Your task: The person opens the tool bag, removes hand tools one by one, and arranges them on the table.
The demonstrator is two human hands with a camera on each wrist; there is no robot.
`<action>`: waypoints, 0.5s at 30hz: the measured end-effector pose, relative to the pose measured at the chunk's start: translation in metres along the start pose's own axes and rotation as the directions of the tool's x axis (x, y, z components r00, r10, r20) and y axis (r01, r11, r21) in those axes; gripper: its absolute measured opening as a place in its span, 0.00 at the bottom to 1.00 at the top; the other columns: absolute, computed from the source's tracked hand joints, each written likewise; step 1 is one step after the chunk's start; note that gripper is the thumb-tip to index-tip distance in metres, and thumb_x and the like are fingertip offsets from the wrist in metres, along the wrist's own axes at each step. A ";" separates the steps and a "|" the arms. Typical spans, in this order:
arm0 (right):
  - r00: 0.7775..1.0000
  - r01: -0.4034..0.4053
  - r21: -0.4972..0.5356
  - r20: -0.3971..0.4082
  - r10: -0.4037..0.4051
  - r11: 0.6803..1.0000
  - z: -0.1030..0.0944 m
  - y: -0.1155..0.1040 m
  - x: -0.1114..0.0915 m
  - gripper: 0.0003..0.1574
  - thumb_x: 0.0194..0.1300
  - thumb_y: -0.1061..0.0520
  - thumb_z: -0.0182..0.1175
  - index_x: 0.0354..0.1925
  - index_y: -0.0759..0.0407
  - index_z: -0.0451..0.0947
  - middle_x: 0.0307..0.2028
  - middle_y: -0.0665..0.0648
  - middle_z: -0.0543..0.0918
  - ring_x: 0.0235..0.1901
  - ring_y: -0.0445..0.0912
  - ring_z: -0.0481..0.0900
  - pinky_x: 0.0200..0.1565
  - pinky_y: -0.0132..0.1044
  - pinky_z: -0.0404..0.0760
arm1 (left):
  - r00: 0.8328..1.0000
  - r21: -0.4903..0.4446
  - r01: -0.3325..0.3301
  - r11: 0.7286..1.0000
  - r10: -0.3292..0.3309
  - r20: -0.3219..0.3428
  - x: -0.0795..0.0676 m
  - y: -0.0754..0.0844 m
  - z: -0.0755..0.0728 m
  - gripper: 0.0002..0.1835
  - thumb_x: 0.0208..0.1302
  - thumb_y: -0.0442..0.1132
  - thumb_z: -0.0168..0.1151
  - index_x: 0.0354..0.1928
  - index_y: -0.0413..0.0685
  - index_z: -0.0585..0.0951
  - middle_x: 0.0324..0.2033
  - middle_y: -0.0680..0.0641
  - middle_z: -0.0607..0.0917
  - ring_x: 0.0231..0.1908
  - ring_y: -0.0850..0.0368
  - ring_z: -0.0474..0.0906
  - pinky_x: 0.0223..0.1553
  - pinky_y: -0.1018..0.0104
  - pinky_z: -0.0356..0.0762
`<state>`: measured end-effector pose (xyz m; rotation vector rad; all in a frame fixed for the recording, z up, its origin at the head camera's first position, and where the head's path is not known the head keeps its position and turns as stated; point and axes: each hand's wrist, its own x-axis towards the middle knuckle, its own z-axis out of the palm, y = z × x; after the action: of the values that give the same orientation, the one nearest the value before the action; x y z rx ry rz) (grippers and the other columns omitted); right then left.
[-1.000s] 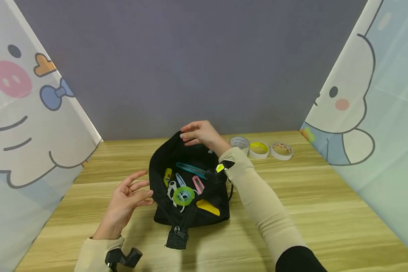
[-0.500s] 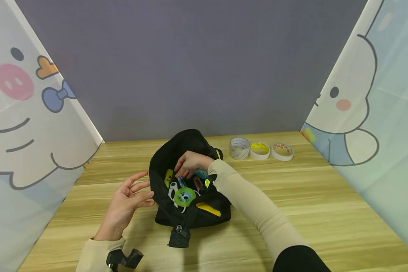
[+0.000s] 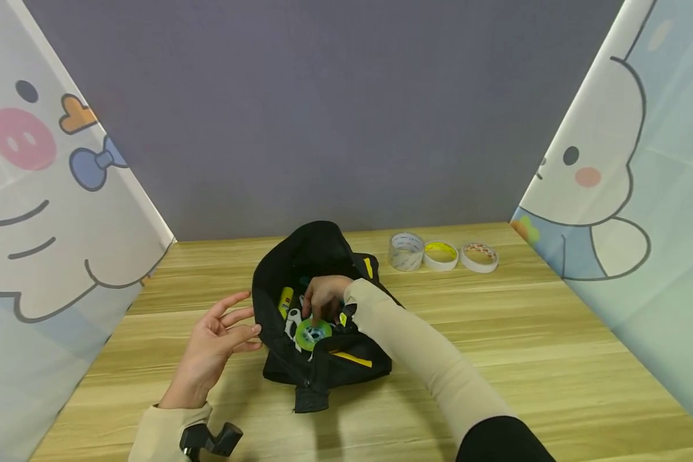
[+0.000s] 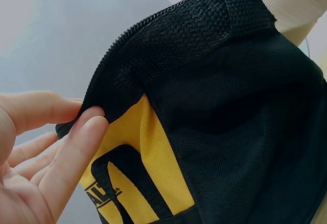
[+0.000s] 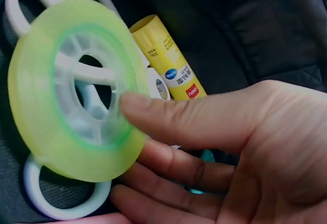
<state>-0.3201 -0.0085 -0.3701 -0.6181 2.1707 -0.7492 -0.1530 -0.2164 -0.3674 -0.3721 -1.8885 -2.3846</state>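
A black zip-top tool bag (image 3: 277,276) stands on the table with its mouth wide. At its left rim my left hand (image 3: 205,350) pinches the zippered edge between thumb and fingers; the left wrist view shows a yellow logo panel (image 4: 158,157) beside the fingertips. Inside the bag my right hand (image 3: 326,296) grips a green roll of tape (image 5: 33,111), thumb at the hub and fingers behind it. White-handled scissors (image 5: 69,214) lie behind the roll. A yellow glue stick (image 5: 166,52) lies near the left wall. My right hand and forearm hide other contents.
Several things line the table's back: a wide clear tape roll (image 3: 405,260), a white roll with a yellow core (image 3: 441,263) and a third roll (image 3: 479,264). A grey panel (image 3: 346,115) rises behind the table (image 3: 531,353); cartoon-printed cloths flank it.
My right hand has let go of the bag's back rim, reached down inside and taken hold of the green tape roll. The back rim has sagged. My left hand stays put.
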 end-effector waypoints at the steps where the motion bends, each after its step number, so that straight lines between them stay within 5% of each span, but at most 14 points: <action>1: 1.000 -0.007 -0.010 -0.006 0.007 1.000 0.001 0.000 0.000 0.10 0.55 0.70 0.72 0.35 0.59 0.87 0.32 0.58 0.86 0.25 0.52 0.83 0.24 0.42 0.84 | 1.000 0.000 0.000 1.000 0.000 0.000 0.000 0.000 0.000 0.30 0.62 0.17 0.58 0.62 0.49 0.73 0.44 0.51 0.87 0.33 0.58 0.87 0.31 0.62 0.87; 15: 0.999 0.001 -0.035 0.035 0.001 0.999 -0.007 -0.004 -0.005 0.07 0.57 0.71 0.69 0.31 0.61 0.87 0.31 0.60 0.86 0.24 0.51 0.84 0.30 0.41 0.87 | 1.000 0.001 0.001 1.000 -0.001 -0.003 0.001 0.000 -0.001 0.30 0.62 0.17 0.59 0.65 0.43 0.70 0.44 0.52 0.87 0.32 0.57 0.87 0.31 0.62 0.87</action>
<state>-0.3216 -0.0057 -0.3607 -0.6448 2.1556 -0.6966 -0.1541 -0.2172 -0.3675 -0.3674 -1.8894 -2.3837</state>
